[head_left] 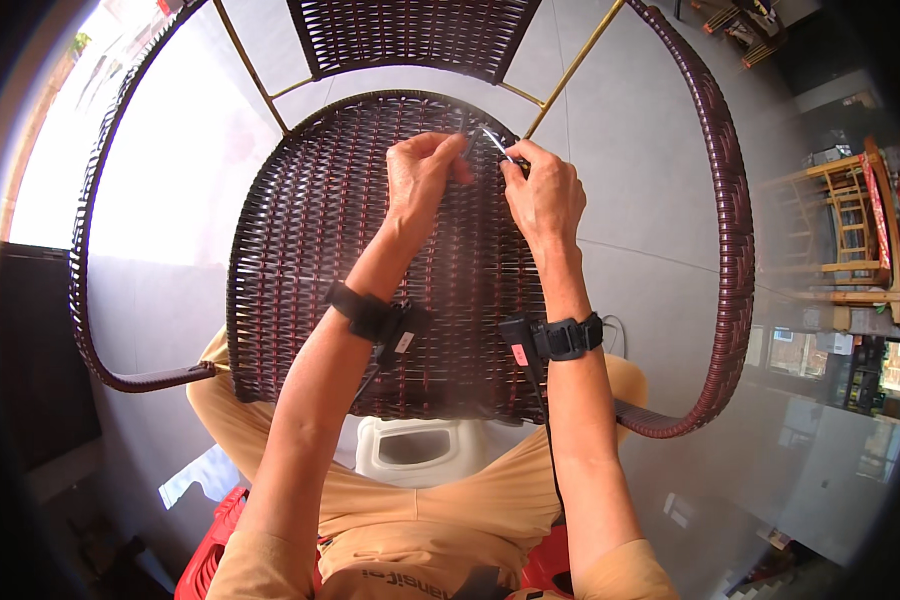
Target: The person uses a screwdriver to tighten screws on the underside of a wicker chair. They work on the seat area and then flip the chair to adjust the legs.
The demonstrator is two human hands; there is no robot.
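A woven chair seat of dark brown and reddish rattan-like strips lies before me. Over its far right part, my right hand grips a slim tool with a bright metal shaft and a dark handle, its tip pointing up and left. The tool's exact kind cannot be made out. Just left of it, my left hand is closed in a pinch, thumb against forefinger, above the weave near the far edge. Whatever sits in that pinch is hidden or too fine to see.
Wrapped armrests curve around both sides, and a woven backrest on gold-coloured rods stands beyond the seat. A white plastic stool is under the near edge. Wooden furniture frames stand at far right.
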